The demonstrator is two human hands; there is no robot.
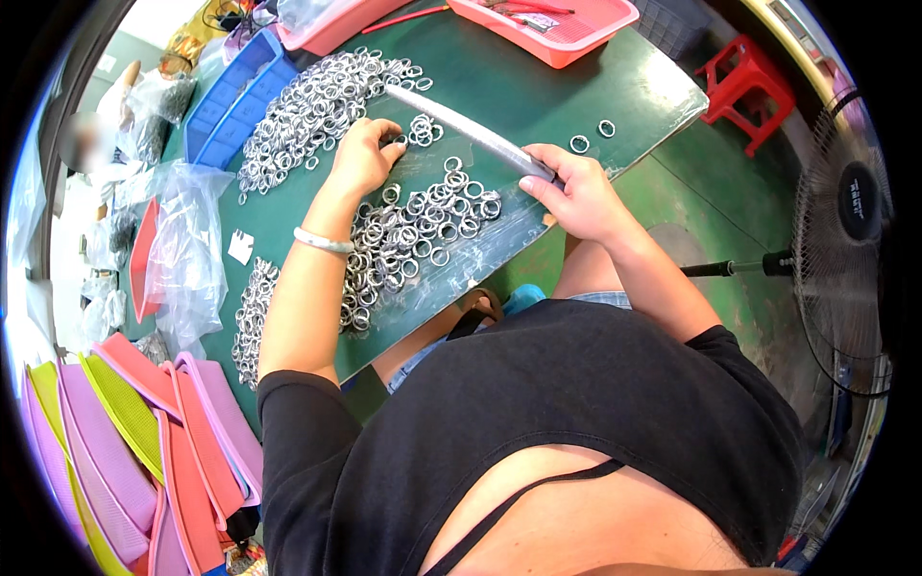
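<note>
In my right hand (574, 192) is the dark handle end of a long tapered metal ring mandrel (461, 125), which points up and to the left over the table. My left hand (363, 158) is bent with thumb and forefinger pinched around what looks like a ring, partly hidden by the fingers. Just beyond these fingertips lies a small cluster of silver rings (423, 131). Close to my left wrist is a loose pile of rings (413, 226); a larger ring heap (317, 106) spreads behind the hand. Two single rings (579, 144) rest at the right.
On the green table (576, 91) stand a blue divided bin (235, 101) and a pink tray (552, 38) with red-handled tools. Another ring pile (254, 322) lies left of my forearm. Stacked colored baskets (144, 442) fill the lower left. A fan (850, 211) and red stool (749, 86) stand right.
</note>
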